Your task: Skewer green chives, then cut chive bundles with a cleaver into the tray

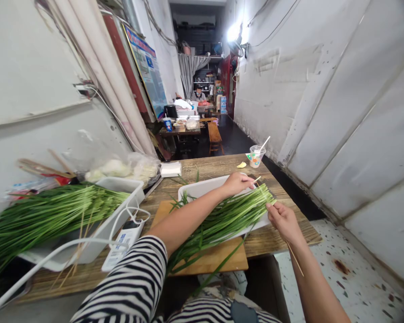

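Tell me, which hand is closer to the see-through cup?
Left. The left hand is on the near side of the cup, slightly to its left; the right hand is farther back, to the cup's right.

Before me, leafy stalks (229, 220) lie across a tray (202, 189) on the table (208, 167), my left hand (237, 184) and right hand (284, 220) at their right end. A cutting board (222, 256) sits on the near side. Left, a power strip (125, 242) lies beside another stalk-filled tray (116, 229); far right stands a cup (256, 158).
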Available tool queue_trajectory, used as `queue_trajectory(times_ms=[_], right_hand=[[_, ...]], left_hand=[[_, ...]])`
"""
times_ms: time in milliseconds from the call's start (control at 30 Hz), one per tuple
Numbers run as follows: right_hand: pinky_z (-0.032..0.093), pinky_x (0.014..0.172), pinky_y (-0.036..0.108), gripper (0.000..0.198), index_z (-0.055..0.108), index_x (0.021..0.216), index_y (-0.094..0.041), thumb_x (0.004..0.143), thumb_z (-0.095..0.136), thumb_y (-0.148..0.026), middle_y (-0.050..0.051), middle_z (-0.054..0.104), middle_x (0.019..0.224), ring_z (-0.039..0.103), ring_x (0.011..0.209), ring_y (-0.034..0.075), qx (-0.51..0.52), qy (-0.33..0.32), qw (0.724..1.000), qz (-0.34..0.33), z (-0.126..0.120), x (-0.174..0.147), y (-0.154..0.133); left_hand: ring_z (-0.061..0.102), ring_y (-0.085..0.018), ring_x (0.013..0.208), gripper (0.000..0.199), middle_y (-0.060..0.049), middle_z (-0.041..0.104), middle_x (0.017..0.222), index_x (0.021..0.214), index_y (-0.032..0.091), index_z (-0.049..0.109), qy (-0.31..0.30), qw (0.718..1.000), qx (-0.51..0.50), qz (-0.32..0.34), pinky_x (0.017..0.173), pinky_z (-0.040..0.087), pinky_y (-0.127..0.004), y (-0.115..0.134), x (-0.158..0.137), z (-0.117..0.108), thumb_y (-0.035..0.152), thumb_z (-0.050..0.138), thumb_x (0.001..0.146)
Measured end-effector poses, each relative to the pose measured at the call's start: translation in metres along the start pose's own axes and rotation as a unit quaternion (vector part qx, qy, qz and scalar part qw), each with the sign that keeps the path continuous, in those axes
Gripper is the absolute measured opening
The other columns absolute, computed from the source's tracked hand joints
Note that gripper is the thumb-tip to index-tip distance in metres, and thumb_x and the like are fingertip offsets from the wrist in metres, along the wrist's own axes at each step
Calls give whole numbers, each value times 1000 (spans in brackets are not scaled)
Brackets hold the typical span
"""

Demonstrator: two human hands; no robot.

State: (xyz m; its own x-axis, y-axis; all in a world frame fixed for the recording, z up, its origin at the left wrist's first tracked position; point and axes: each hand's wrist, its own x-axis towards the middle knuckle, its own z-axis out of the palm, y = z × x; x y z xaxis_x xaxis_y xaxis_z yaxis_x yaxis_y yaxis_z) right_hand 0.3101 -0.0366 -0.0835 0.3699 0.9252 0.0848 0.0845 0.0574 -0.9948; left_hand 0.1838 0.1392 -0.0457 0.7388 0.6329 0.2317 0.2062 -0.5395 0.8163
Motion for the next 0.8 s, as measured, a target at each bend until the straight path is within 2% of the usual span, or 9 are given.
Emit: queue_trajectory(times_ms=[367, 533, 633, 800], right_hand=[[16, 36, 19, 50, 41, 64, -21, 74, 65, -64, -9, 31, 45, 21, 39, 4, 16, 0, 1000, -1, 0, 1, 2], [15, 36, 19, 50, 44, 66, -20, 74, 65, -64, -9, 31, 45, 20, 39, 4, 15, 1, 1000, 6, 0, 0, 3], [15, 36, 19, 50, 43, 65, -20, 74, 65, -64, -9, 32, 45, 21, 39, 4, 12, 1, 1000, 3, 0, 1, 3], [17, 36, 19, 49, 43, 65, -20, 75, 64, -64, -9, 32, 45, 22, 38, 4, 6, 5, 1000, -5, -1, 1, 4]], left_hand=[[58, -10, 64, 23, 0, 74, 86, 84, 18, 78, -4, 1000, 10, 5, 64, 41, -21, 5, -2, -3, 26, 57, 81], [54, -8, 57, 23, 0, 74, 83, 84, 16, 78, -5, 1000, 12, -5, 59, 38, -21, 7, -3, -4, 24, 56, 80], [56, -9, 59, 24, 0, 74, 82, 86, 17, 78, -8, 1000, 12, -3, 61, 39, -20, 7, -3, -3, 24, 56, 80], [63, -11, 71, 23, -1, 75, 84, 85, 17, 78, -8, 1000, 10, 8, 71, 44, -20, 5, -2, -2, 26, 57, 81]])
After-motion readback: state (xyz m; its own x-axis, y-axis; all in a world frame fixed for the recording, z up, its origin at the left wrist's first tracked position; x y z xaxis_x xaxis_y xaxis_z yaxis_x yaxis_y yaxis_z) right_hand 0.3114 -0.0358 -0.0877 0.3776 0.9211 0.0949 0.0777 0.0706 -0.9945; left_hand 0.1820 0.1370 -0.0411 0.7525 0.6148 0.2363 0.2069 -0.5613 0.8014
